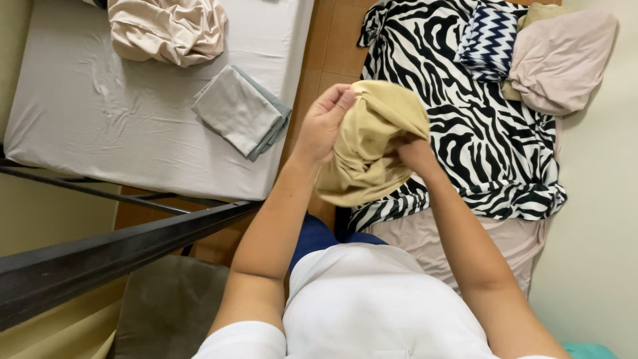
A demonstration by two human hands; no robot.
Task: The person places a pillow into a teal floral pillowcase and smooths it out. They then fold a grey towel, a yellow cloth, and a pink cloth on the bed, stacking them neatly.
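Note:
A tan cloth (pixel 372 146), bunched like a pillowcase, hangs in front of me between both hands. My left hand (pixel 323 123) pinches its upper left edge with thumb and fingers. My right hand (pixel 413 151) grips it from the right, its fingers partly buried in the folds. Behind the cloth lies a black-and-white zebra-print sheet (pixel 478 133) spread over a bed on the right.
A bed with a grey sheet (pixel 100 113) is on the left, bearing a folded grey cloth (pixel 240 110) and a crumpled beige cloth (pixel 169 30). A chevron-print pillow (pixel 490 36) and a pinkish pillow (pixel 561 60) lie at the right bed's head. A dark metal rail (pixel 113 249) crosses lower left.

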